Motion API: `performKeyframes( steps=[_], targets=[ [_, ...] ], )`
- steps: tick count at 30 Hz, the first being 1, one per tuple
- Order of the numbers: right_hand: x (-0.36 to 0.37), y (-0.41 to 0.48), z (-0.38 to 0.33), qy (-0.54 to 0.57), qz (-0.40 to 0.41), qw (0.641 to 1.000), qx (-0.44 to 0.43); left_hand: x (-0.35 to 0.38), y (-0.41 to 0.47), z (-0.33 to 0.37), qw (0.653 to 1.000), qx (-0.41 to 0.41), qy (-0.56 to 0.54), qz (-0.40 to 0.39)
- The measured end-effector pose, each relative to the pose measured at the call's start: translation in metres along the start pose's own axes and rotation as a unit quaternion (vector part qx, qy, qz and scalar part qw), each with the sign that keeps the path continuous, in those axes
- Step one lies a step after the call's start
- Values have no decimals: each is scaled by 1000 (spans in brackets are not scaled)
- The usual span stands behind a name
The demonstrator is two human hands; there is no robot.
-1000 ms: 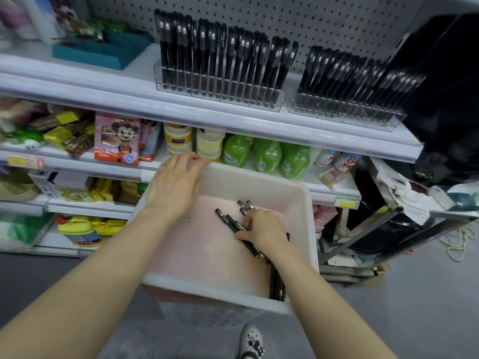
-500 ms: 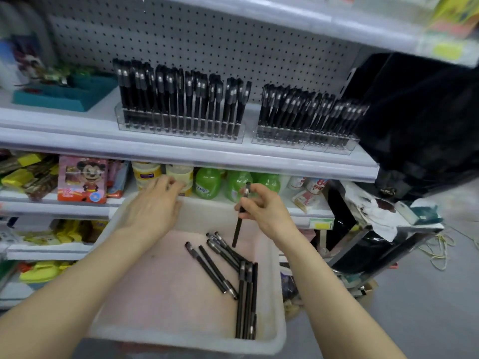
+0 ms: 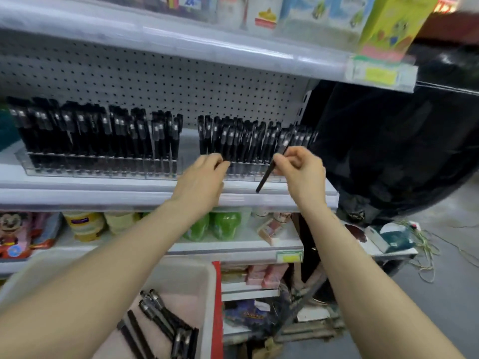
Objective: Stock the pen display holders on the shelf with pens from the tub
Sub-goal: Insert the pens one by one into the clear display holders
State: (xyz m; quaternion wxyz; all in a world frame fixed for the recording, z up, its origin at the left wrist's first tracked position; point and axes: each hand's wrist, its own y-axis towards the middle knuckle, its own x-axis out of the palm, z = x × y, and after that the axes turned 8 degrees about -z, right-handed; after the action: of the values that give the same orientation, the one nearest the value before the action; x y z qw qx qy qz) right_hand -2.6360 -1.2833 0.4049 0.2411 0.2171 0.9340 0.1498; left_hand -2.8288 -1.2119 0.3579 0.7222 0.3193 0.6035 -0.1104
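Writing: motion blur leaves no brand or price readable. The price tag on the upper shelf edge, upper right of the frame, and the second tag on a lower shelf edge show only yellow-green patches.
Pen display holders: two, both clear and side by side on the white shelf. The left holder sits centre left, the right holder at centre. Both are packed with upright black pens, too blurred to count.
Right hand: thumb and fingers pinch one black pen, tilted, its lower tip in front of the right holder's right part.
Left hand: fingers bent against the pens at the right holder's left end; whether they grip one cannot be told.
Tub: one, white, lower centre of the frame, below the shelves.
Loose pens: about seven show in the tub, partly hidden by the left forearm.
Other stock: cartoon-mouse package lower left; two green bottles under the pen shelf.
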Motion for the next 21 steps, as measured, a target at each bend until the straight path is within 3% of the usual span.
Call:
performKeyframes(
  steps=[4, 9, 14, 21],
  targets=[
    [-8, 44, -1, -26, 43, 998, -43, 15, 20, 1, 1000, -18, 19, 17],
    [11, 75, 2, -20, 31, 997, -66, 21, 25, 6, 999, -33, -2, 40],
    [36, 75, 30, -98, -37, 994, -26, 25, 22, 9, 997, -34, -12, 64],
    [43, 67, 37, -102, -29, 994, -16, 30, 20, 9, 997, -27, -18, 74]
  ],
)
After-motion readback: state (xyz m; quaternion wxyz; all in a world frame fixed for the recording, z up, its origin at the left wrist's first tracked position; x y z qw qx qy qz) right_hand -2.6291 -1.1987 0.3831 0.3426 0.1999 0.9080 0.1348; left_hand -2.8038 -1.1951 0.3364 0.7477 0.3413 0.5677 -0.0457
